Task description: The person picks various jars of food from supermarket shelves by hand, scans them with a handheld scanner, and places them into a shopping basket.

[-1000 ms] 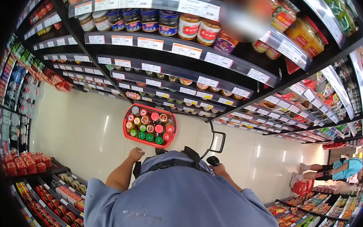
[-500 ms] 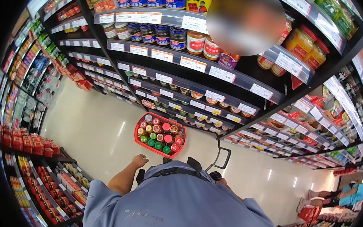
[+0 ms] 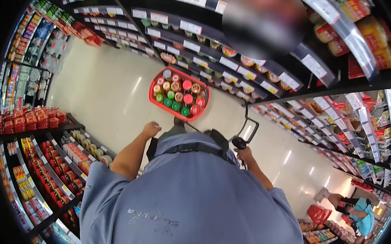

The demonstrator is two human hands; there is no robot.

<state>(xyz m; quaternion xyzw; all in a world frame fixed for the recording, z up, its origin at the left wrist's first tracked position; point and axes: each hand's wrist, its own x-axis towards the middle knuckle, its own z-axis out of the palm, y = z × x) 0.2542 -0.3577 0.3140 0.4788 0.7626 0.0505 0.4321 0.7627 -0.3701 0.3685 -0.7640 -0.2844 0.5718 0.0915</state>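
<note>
My left hand (image 3: 151, 129) hangs at my side, fingers loosely bent and apart, with nothing visible in it. Ahead of my feet, a red shopping basket (image 3: 153, 97) stands on the floor, apart from that hand. Several jars and bottles (image 3: 175, 106) with green, red and pale lids fill it. Down on the other side, my right hand (image 3: 244, 154) is closed around a black object with a rounded end (image 3: 239, 142), whose kind I cannot make out. Just beyond it is a black loop-shaped frame (image 3: 251, 131); whether the two are joined is unclear.
Shelves of jars with price labels (image 3: 189, 27) run along the front and right. More stocked shelves (image 3: 51, 171) stand at left. Pale floor (image 3: 112, 82) lies between them. Farther off at lower right is a person in a turquoise top (image 3: 363, 217) beside a red basket (image 3: 319, 214).
My view has tilted down, so the basket and shelves sit higher in it. More of my right hand and the black object now shows. My left hand stays low at my side.
</note>
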